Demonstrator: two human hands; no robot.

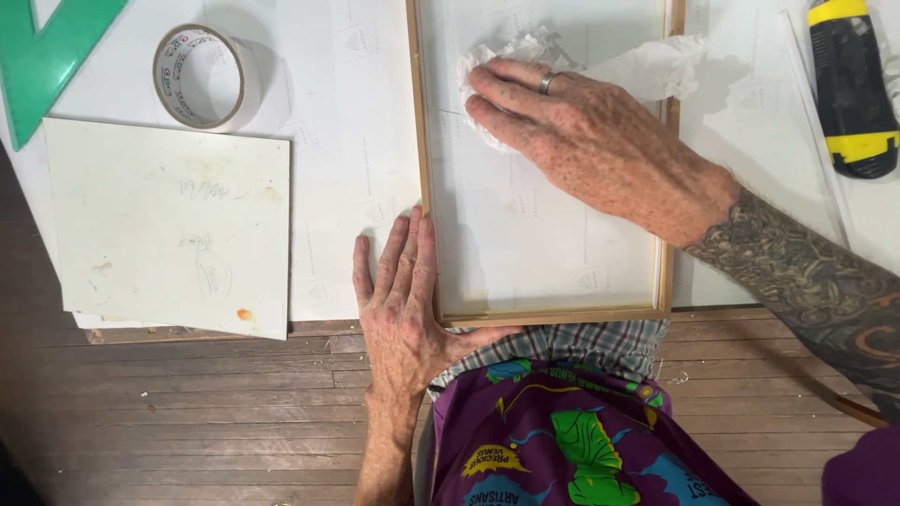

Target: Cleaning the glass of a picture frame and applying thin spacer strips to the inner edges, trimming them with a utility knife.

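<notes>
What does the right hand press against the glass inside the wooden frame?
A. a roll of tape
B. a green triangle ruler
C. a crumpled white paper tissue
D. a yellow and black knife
C: the right hand lies flat on a crumpled white tissue inside the wooden frame.

Light wooden picture frame (pixel 427 169) with clear pane, lying flat at the bench edge; crumpled white tissue (pixel 647 66) resting on its upper pane.
</notes>
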